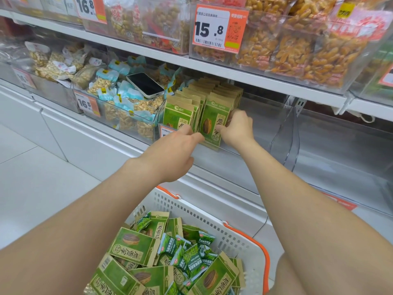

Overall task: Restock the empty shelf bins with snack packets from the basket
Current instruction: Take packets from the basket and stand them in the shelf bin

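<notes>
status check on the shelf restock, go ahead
Left hand touches front seed packet, right hand grips it. Two rows standing in bin. Basket holds more. Nothing blocking.

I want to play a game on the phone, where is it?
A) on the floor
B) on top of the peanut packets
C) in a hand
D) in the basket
B: the phone lies flat on the peanut packets, left of the green packets.
</notes>
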A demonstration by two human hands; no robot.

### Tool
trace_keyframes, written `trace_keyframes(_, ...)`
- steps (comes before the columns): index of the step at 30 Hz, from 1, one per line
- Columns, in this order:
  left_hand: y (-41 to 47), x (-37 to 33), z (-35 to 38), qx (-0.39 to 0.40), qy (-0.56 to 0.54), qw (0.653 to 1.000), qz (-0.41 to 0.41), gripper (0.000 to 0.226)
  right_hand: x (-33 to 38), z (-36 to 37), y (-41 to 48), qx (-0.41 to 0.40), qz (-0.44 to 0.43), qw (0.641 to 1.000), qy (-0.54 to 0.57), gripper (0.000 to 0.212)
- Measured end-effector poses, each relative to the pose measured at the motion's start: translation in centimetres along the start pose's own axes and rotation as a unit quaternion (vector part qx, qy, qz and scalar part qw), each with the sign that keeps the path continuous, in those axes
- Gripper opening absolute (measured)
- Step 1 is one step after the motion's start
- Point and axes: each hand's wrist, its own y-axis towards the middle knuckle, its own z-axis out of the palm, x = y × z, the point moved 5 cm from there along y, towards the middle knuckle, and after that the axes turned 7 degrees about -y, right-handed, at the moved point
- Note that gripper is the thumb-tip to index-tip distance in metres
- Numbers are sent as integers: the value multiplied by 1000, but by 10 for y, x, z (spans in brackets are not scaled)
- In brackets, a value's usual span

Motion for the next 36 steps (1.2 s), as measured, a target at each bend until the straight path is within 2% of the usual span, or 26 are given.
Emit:
trace_keyframes(5, -1, -1, -1, 2, -3, 1000, 0, 56, -2, 0, 1, -27, 23, 999, -8, 34)
trace_keyframes(11, -3, -1, -1, 6, 0, 1000, 6, 57, -6, -1, -2, 3, 69, 997, -28, 46)
trace_keyframes(14, -7, -3, -2, -18, 16, 1000, 15, 50, -2, -14, -16, 26, 60, 996, -56, 34)
trace_keyframes(16, -10, -6, -5, -57, 13, 998, 15, 39, 11, -25, -29, 6, -19, 998, -66, 18)
trace_keyframes(18, -11, -7, -3, -64, 5, 998, 2, 30, 34, -38, -47, -38, -138, 988, -61, 7)
trace_keyframes(20, -13, -6, 8, -17, 16, 1000, -16, 21, 59, -48, -67, -49, -235, 969, -53, 11)
trace_keyframes(22, -17, -2, 27, 60, 35, 997, -41, 16, 73, -49, -91, 19, -288, 955, -72, 14)
trace_keyframes(24, -23, -1, 52, 166, 49, 982, -69, 19, 68, -34, -116, 157, -301, 926, -164, 16)
trace_keyframes(25, -28, 0, 67, 220, 56, 971, -79, 22, 59, -21, -131, 242, -299, 894, -232, 17)
trace_keyframes(28, -41, -4, 109, 330, 55, 938, -86, 33, 13, 13, -175, 457, -260, 759, -385, 27)
trace_keyframes(30, -50, -6, 134, 366, 50, 925, -91, 35, -10, 29, -198, 522, -243, 690, -440, 29)
trace_keyframes(32, -62, -6, 161, 393, 56, 913, -92, 35, -18, 39, -213, 534, -263, 662, -456, 30)
trace_keyframes(36, -90, 0, 214, 445, 77, 888, -93, 42, -18, 46, -223, 495, -306, 682, -444, 30)
